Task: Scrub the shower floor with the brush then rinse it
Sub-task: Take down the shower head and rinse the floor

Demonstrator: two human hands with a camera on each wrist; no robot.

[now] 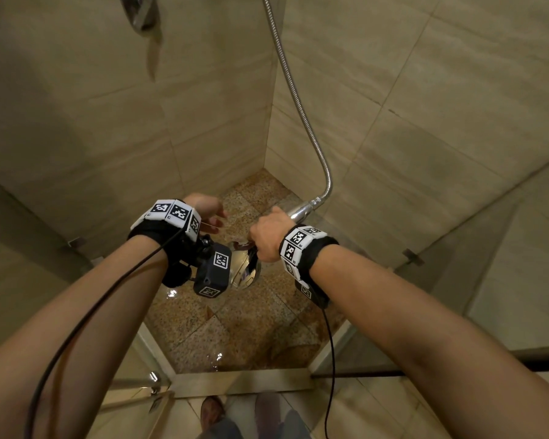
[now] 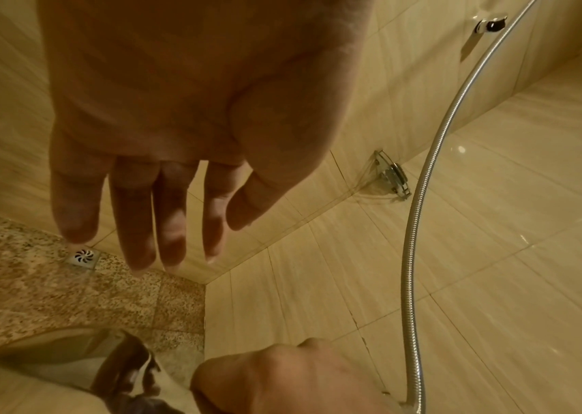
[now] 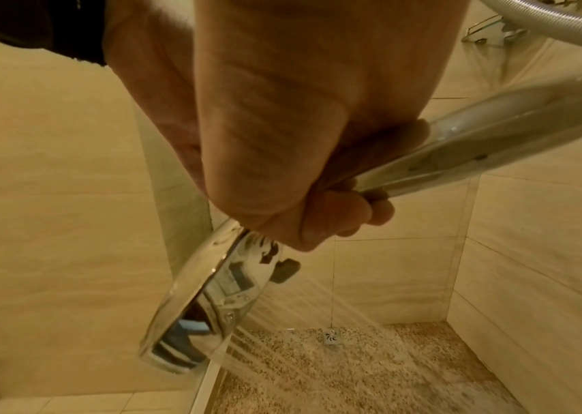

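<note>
My right hand (image 1: 268, 237) grips the chrome handle of the shower head (image 1: 301, 210), fingers curled round it (image 3: 349, 213). The round head (image 3: 204, 302) points down and sprays water onto the speckled granite shower floor (image 1: 235, 324) (image 3: 371, 372). The floor looks wet and shiny. My left hand (image 1: 208, 213) hovers just left of the right one, fingers straight and spread, holding nothing (image 2: 162, 213). A small square drain (image 2: 84, 257) (image 3: 332, 337) sits at the floor's far edge by the wall. No brush is in view.
The metal hose (image 1: 293, 93) hangs from above down to the handle. Beige tiled walls (image 1: 108, 122) close in the corner. A chrome fitting (image 1: 141, 14) is mounted high on the left wall. Glass panels and a raised threshold (image 1: 241, 380) border the stall in front of my feet.
</note>
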